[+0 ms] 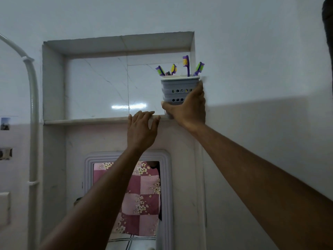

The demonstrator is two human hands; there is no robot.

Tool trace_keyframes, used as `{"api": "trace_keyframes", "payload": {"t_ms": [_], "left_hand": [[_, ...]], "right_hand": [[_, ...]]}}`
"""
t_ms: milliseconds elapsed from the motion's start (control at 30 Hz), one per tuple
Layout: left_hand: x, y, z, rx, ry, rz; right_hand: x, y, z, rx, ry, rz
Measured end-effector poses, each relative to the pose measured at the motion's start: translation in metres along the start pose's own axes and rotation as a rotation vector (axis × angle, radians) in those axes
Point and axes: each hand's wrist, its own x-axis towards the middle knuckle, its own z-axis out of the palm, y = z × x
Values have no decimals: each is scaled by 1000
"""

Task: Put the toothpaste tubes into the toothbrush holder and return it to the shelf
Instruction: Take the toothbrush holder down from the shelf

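While the holder is gripped by the right hand at 1 o'clock, the shelf edge is touched by the spread left hand.

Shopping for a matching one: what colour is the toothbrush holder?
Grey-lavender with a white rim, the toothbrush holder; seen in the head view.

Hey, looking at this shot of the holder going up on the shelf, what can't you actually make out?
- Head view: the toothbrush holder base, covered by the right hand, so whether it touches the shelf is unclear.
- Head view: any toothpaste tubes, hidden by the holder's wall; only toothbrushes stick out.
- Head view: the left hand fingertips, hidden over the shelf edge.
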Motion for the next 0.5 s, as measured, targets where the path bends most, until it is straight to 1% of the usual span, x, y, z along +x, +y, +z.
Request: {"api": "trace_keyframes", "payload": {"t_ms": [133,267,367,500], "left_hand": [[-28,18,-15,-147,-13,-55],[-82,26,-29,-216,-93,-81],[-137,24,-35,-254,-181,-144],[-213,18,-37,-306,-297,-239]], "right_hand": [[-28,2,-21,72,84,-46],[-82,20,-45,132,60,-58],[-137,47,-59,148,7,1],[-215,86,-68,130,-67,155]]}}
